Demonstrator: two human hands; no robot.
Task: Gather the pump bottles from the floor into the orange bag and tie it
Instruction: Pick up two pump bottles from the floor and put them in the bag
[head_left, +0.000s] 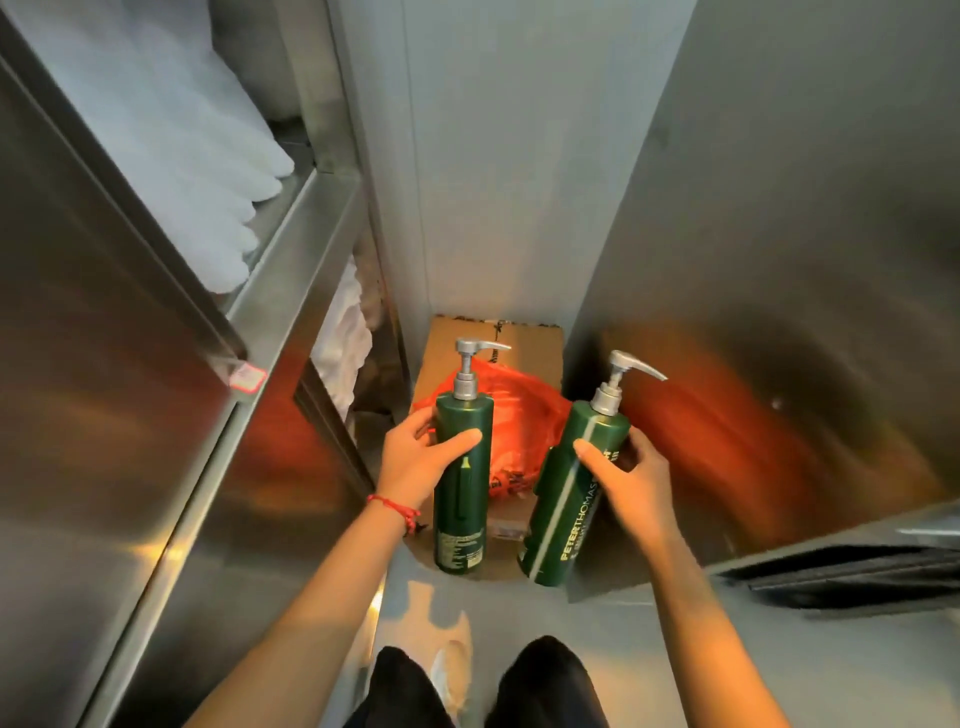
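Note:
I hold two tall green pump bottles with silver pump heads, one in each hand. My left hand (421, 457) grips the left bottle (462, 499) upright around its upper body. My right hand (626, 480) grips the right bottle (563, 499), which tilts to the right and shows white lettering down its side. Behind and between the bottles lies the crumpled orange bag (519, 421) on a flat piece of cardboard (530, 340) on the floor. The bottles hide the bag's front part, so I cannot see its opening.
A steel cabinet with an open door (130, 389) and stacked white linens (208, 171) fills the left. A steel panel (779, 312) closes the right side. A grey wall stands behind the cardboard. My legs and a shoe (452, 670) are on the narrow grey floor.

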